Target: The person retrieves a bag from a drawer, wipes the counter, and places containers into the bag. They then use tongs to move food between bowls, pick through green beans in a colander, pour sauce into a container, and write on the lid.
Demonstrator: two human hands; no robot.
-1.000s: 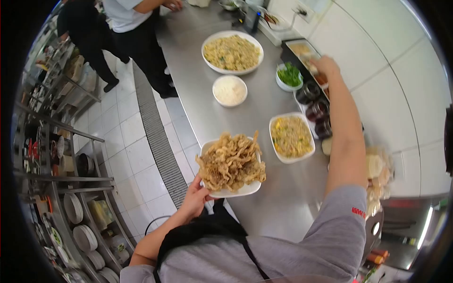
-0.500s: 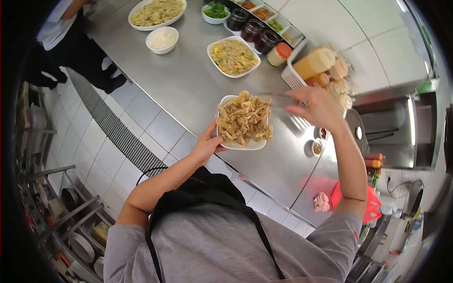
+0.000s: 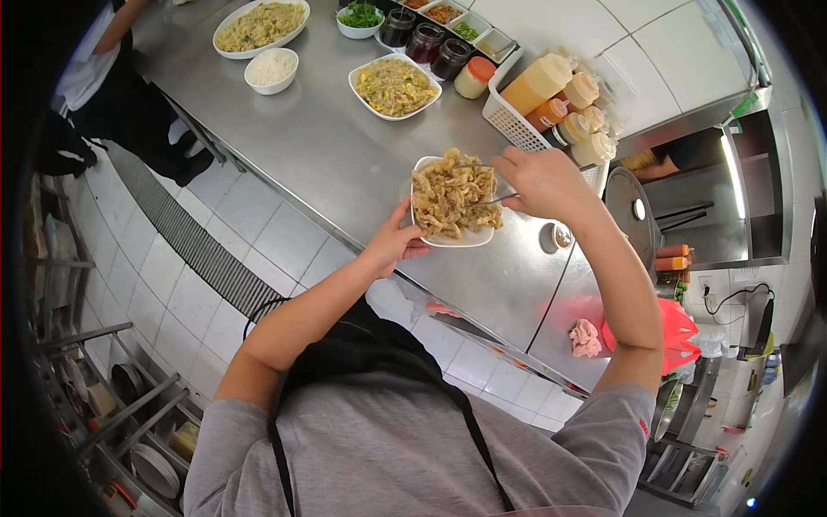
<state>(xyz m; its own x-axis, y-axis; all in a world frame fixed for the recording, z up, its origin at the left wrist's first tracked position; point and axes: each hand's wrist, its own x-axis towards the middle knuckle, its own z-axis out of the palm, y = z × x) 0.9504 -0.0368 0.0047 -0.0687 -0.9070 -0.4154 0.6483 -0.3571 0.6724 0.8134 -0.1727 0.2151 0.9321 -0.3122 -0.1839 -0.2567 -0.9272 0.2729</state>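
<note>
My left hand [image 3: 394, 239] grips the near-left edge of a squarish white dish [image 3: 463, 242], thumb over the rim. Golden-brown fried pieces [image 3: 450, 196] are heaped in the dish. My right hand [image 3: 544, 183] is closed around metal tongs [image 3: 493, 202], whose two thin arms reach in from the right and meet the heap, one near its top and one lower. A small sauce cup [image 3: 556, 237] stands on the steel counter [image 3: 345, 164], just below my right hand.
Farther along the counter are a dish of fried rice [image 3: 396, 89], a bowl of white rice [image 3: 272, 71] and dark jars [image 3: 425, 43]. A white basket [image 3: 515, 125] of squeeze bottles stands by the wall. Another person [image 3: 116, 95] stands far left. A pink cloth [image 3: 585, 338] lies lower right.
My right hand has moved in toward the dish, and the tongs now reach into the fried pieces. The camera view has shifted. Another person's arm now shows through the opening at right.
</note>
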